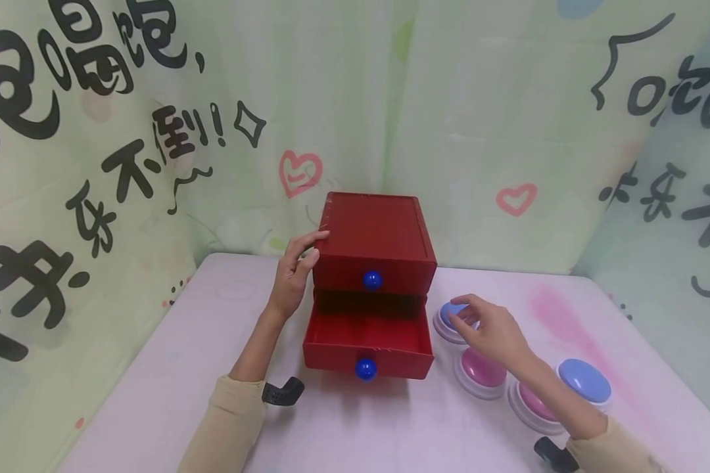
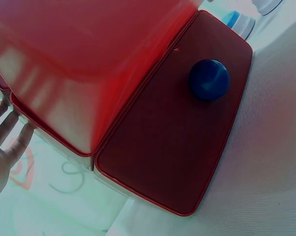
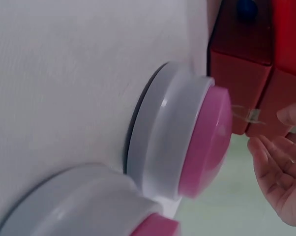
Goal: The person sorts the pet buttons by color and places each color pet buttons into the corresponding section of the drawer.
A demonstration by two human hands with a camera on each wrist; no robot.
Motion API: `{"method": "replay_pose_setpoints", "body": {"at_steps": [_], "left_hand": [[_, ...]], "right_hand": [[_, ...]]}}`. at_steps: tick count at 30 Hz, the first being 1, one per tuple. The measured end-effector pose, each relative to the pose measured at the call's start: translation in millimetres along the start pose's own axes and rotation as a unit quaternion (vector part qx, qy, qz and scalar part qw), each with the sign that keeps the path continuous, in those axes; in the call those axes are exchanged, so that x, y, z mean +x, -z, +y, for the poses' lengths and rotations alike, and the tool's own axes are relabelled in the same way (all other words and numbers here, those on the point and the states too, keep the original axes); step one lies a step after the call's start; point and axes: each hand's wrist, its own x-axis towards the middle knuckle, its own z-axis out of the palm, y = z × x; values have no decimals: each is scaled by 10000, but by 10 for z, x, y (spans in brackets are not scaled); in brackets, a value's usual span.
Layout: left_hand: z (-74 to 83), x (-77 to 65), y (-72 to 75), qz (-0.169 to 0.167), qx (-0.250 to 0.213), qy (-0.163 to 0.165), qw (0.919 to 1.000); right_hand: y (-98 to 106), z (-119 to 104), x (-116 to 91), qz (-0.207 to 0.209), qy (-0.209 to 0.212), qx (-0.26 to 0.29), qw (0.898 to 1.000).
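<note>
A red two-drawer box (image 1: 375, 230) stands on the table, its lower drawer (image 1: 363, 335) pulled out and the upper one closed. Each drawer front carries a round blue knob (image 1: 365, 369). My left hand (image 1: 294, 279) rests against the box's left side, fingers fairly straight; the left wrist view shows these fingers (image 2: 22, 140) at the box's edge. To the right of the box, my right hand (image 1: 488, 328) hovers over a blue push button (image 1: 449, 316) with loosely bent fingers and nothing held. Whether its fingertips touch that button I cannot tell.
Nearer than the blue button sit a pink push button (image 1: 484, 368), a second pink one (image 1: 535, 402) partly under my right forearm, and another blue one (image 1: 584, 381). A printed curtain (image 1: 449, 164) encloses the white table (image 1: 355, 433) at the back and sides.
</note>
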Motion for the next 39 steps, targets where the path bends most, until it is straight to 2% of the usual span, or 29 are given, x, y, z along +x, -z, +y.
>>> {"method": "replay_pose_setpoints", "body": {"at_steps": [9,15,25,33,39], "left_hand": [[-14,5,6,-20,-51,-41,10000],[-7,-3,8,-40,-23,-40,10000],[-11,-7,-1,17,12,-55,10000],[-22,0,0,7,0,-53,10000],[-35,6,-6,27,47,-110,9999]], "right_hand": [[3,157,57,-603,-420,-132,9972],[-30,254,104,-821,-369,-178,9958],[-69,459,177,-1099,-187,177,9936],[-112,553,214,-1397,-44,274,9898],[-183,603,252,-1466,-28,293,9888]]}}
